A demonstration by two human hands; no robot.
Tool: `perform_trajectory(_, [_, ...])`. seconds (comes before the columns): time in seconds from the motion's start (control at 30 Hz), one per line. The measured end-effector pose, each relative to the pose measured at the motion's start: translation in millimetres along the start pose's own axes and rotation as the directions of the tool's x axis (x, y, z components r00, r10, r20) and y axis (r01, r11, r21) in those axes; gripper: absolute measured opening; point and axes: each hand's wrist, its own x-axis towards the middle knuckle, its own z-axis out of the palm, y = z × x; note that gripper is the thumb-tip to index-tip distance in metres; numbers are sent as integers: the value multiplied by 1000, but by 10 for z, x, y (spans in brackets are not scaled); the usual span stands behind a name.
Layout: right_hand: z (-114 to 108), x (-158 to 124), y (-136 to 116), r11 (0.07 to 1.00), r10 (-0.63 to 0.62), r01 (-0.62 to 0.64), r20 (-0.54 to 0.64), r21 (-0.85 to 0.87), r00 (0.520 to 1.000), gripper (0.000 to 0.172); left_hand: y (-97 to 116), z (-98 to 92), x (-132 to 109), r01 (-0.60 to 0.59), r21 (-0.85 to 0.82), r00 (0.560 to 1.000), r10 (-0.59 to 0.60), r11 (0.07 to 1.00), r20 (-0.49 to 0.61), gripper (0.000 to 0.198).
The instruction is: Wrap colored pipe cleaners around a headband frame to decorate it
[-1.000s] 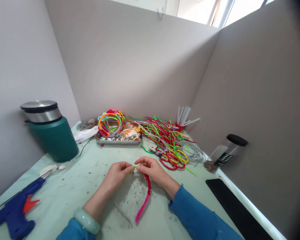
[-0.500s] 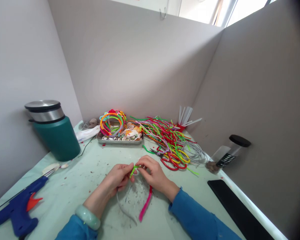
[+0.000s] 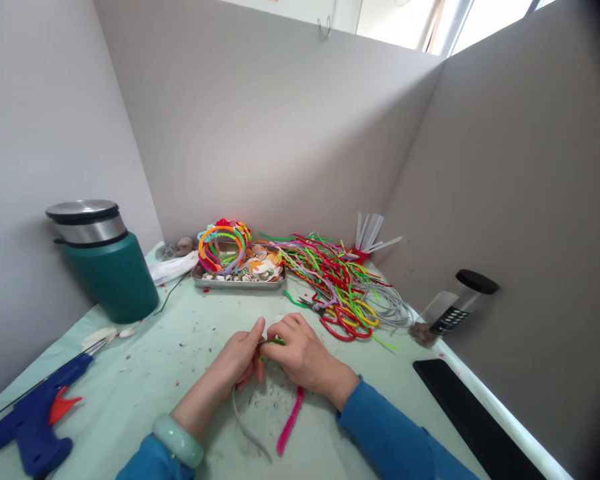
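The right hand [image 3: 300,348] has its thumb and fingers pinched together on a short green pipe cleaner [image 3: 279,341], above the near middle of the pale green surface [image 3: 190,347]; the left hand [image 3: 241,359] is close beside it, thumb raised and fingers partly curled, and whether they grasp anything cannot be told, as the fingertips are partly hidden; a pink pipe cleaner [image 3: 291,421] hangs from beneath the right hand, its upper part out of sight; a thin grey strand [image 3: 249,432] trails from under the left hand, near the pale bangle [image 3: 178,441] on that wrist.

Beyond the hands, a metal tray [image 3: 240,285] bears shells [image 3: 265,267] and a stack of multicoloured pipe-cleaner rings [image 3: 223,248]; to its right spreads a tangled pile of pipe cleaners [image 3: 325,263], with red-handled scissors [image 3: 347,333] at its near edge and a loose grey coil [image 3: 387,307] beside it; on the left, a blue glue gun [image 3: 27,423] lies near a green bottle [image 3: 107,280], which has a steel-topped lid; on the right, a clear jar [image 3: 453,312] with a black cap stands near a long black strip [image 3: 473,413].
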Motion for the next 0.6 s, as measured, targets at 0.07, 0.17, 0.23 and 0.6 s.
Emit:
perform_trajectory(0.07, [-16,10,-16,1000,-20,21,16,-11,1000,13,15,-2,-2,-7,53,999,10,999,-44,68])
perform_trajectory(0.17, [-12,18,-23,999,-29,30,6,-29,1000,11,61,-5,-7,-16,67,994,24,998,-110,54])
perform_trajectory(0.23, [5,19,-18,999,-23,22,-14,-47,1000,13,84,-2,-5,-6,48,992,12,999,-125,44])
perform_trajectory(0.6, [42,-12,0,999,-4,7,-72,36,997,15,77,14,-32,54,-138,999,-52,989,16,27])
